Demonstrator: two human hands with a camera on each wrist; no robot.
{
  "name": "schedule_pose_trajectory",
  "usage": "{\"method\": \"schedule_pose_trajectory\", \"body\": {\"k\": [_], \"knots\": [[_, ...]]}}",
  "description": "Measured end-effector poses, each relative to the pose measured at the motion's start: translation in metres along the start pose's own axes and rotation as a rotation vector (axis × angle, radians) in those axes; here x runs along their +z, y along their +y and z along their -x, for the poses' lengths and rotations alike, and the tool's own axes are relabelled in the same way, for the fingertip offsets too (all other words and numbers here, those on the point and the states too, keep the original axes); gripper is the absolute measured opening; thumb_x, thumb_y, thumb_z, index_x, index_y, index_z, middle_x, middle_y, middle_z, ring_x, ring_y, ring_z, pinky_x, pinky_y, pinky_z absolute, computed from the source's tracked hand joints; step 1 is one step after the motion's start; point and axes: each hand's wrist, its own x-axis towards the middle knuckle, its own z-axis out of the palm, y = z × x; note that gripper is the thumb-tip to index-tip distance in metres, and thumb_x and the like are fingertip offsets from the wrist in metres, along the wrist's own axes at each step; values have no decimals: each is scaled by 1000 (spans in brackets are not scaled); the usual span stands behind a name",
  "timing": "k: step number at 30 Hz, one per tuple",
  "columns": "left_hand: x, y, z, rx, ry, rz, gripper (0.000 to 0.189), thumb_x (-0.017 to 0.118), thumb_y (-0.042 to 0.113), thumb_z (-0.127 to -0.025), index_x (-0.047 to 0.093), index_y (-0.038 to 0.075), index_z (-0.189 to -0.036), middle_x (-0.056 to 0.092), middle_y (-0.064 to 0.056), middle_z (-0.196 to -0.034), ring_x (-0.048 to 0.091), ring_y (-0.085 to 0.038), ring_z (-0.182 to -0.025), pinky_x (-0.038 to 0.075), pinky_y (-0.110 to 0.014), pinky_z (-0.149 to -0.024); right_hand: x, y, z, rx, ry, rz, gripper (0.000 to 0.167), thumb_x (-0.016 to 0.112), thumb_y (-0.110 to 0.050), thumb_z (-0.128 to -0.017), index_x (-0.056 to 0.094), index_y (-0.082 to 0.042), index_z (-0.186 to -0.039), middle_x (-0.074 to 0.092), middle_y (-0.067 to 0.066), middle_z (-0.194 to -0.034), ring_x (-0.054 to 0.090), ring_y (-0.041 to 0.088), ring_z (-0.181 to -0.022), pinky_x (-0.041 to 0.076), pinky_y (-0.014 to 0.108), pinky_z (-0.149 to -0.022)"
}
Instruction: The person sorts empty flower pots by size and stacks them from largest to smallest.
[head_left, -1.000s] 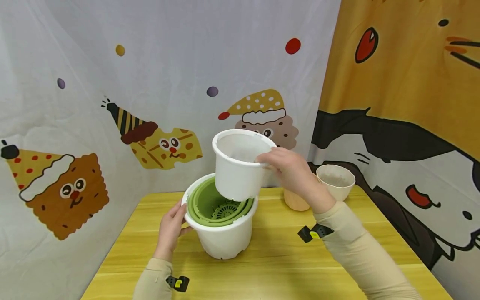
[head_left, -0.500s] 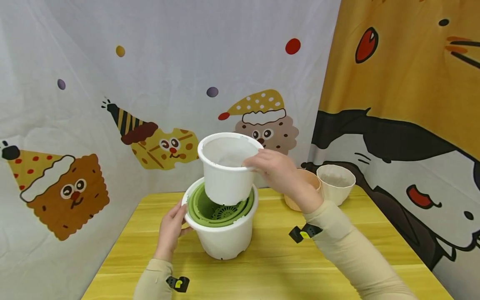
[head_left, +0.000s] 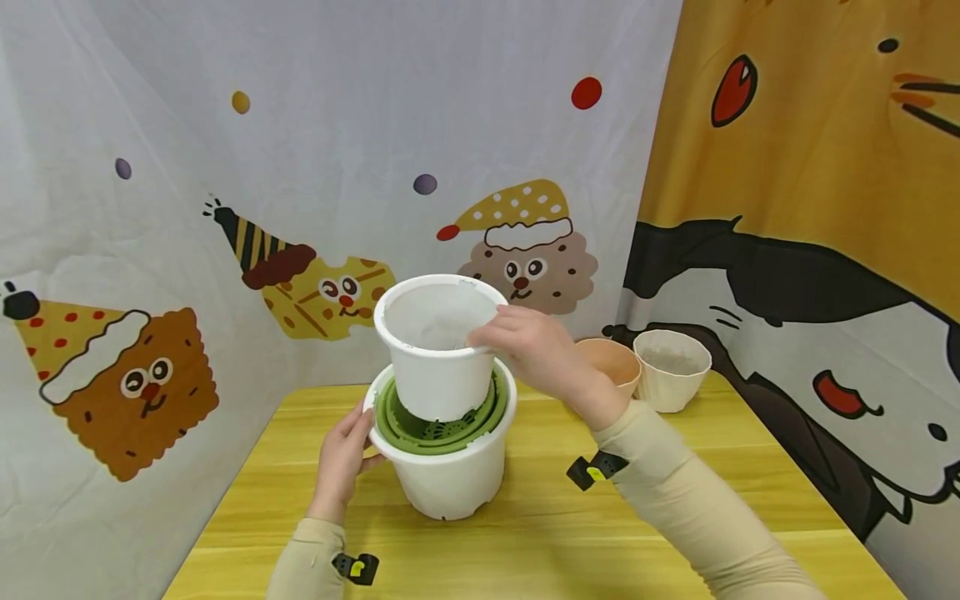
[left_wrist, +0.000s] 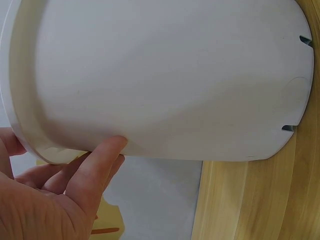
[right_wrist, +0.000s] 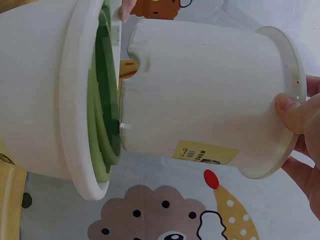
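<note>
A large white flowerpot stands upright on the wooden table, with green pots nested inside it. My left hand holds its rim at the left; in the left wrist view the thumb and fingers lie around rim and wall. Above the nest, a smaller white flowerpot hangs upright, its rim pinched by my right hand. In the right wrist view the small pot's base is right at the opening of the green pots, and a yellow label shows on its side.
At the back right of the wooden table stand an orange pot and a cream pot, side by side. A printed white curtain hangs behind, and an orange one closes off the right.
My right hand has brought the small white flowerpot left and down, over the green pots. The left hand and the large pot stay put.
</note>
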Motion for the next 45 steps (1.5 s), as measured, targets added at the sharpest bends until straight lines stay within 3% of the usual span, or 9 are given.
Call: {"method": "schedule_pose_trajectory", "body": {"k": [11,19,26,33,36,45], "knots": [[0,-1,1,-6,10,-14,52,51,37,-104,45,13,-150,47,-17,-147,63,-11,-98,61,-31,-75,15,-3,2,-17,-37,57,21,74,0,-86,73,-16,-100,72,-2,-100,66,16,-96,57,28,-82],[-1,-1,1,2,8,-19,52,50,37,-104,45,13,-150,46,-17,-147,63,-13,-101,61,-31,-75,21,-5,4,-49,-87,114,38,67,14,-81,74,-18,-101,72,-5,-100,64,17,-100,55,28,-85],[-1,-1,0,-8,14,-22,52,50,38,-104,45,13,-150,48,-19,-145,63,-13,-98,61,-32,-75,31,-5,8,-77,-115,160,40,69,11,-81,74,-20,-105,72,-7,-100,63,18,-101,56,29,-84],[0,0,0,-8,13,-23,52,50,38,-104,45,13,-150,48,-19,-146,63,-15,-100,61,-32,-75,39,-5,12,-98,-133,157,33,71,5,-84,75,-21,-103,72,-7,-97,64,19,-99,53,32,-94],[0,1,0,-3,13,-25,53,50,38,-104,45,12,-149,47,-19,-146,63,-15,-100,61,-33,-75,43,-4,15,-110,-138,157,32,71,5,-84,75,-21,-102,71,-8,-95,63,17,-96,53,29,-90],[0,-2,-3,-6,25,-20,53,53,40,-103,48,13,-148,50,-16,-144,63,-22,-106,61,-35,-76,54,-3,25,-115,-163,153,30,70,3,-86,75,-21,-103,71,-8,-97,64,16,-98,45,33,-106]]}}
